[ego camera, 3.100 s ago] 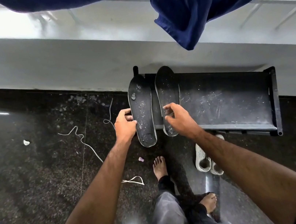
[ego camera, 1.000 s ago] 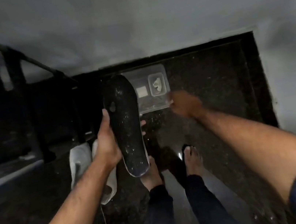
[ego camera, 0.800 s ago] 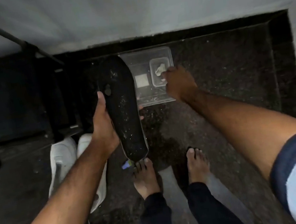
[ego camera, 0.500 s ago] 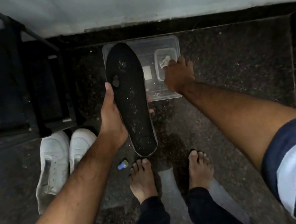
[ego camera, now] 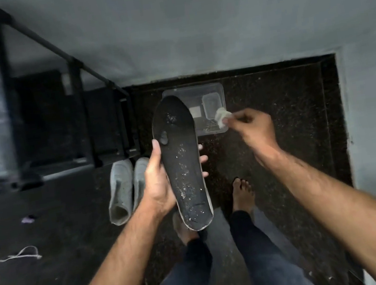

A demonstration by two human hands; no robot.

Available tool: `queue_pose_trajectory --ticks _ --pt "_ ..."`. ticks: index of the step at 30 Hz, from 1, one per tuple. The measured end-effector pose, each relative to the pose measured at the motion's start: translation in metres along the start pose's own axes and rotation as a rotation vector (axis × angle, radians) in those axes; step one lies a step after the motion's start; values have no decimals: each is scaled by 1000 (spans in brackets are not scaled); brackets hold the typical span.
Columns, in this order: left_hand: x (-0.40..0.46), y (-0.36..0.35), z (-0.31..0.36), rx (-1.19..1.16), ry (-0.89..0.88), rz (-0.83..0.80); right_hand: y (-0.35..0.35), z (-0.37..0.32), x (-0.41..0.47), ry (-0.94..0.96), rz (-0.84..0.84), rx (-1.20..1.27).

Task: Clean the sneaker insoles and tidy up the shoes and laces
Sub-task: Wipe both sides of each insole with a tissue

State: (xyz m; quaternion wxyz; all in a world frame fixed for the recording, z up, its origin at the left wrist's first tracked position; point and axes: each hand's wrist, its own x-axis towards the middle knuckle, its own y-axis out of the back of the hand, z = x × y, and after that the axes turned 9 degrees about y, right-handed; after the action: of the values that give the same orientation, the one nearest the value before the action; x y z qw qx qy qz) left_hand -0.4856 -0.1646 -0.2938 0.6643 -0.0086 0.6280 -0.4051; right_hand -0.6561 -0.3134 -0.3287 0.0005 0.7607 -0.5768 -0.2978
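The left hand (ego camera: 156, 183) grips the insole (ego camera: 182, 165) by its middle, thumb along the near-left edge and fingertips showing past the right edge, so the black insole stands toe-away, speckled with pale grit. The right hand (ego camera: 254, 127) pinches a small white cloth (ego camera: 221, 116) at its fingertips, just beyond which sits the clear tray (ego camera: 218, 89) on the dark floor (ego camera: 287, 115); half a second ago those fingers were down in the tray's inner tub, and now the cloth is out over its near-right rim. Open floor lies right of the right hand up to the pale wall (ego camera: 373, 114). Left of the left hand the white sneakers (ego camera: 128, 188) lie side by side against a black rack (ego camera: 81, 124) (a tighter side), with a lace (ego camera: 18, 255) farther left. No writing can be read anywhere.
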Motion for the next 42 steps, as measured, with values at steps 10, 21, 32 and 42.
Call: queue_pose_trajectory --ticks 10,21,32,42 --pt "-148 -16 52 152 91 -47 -36 -121 -124 8 54 208" --pt "-308 106 146 285 187 -305 -169 -208 -304 -49 297 677" --pt "-373 222 188 206 4 -303 -294 -252 -348 319 78 494" --pt "-291 338 106 107 89 -272 -358 -145 -331 726 73 -20"
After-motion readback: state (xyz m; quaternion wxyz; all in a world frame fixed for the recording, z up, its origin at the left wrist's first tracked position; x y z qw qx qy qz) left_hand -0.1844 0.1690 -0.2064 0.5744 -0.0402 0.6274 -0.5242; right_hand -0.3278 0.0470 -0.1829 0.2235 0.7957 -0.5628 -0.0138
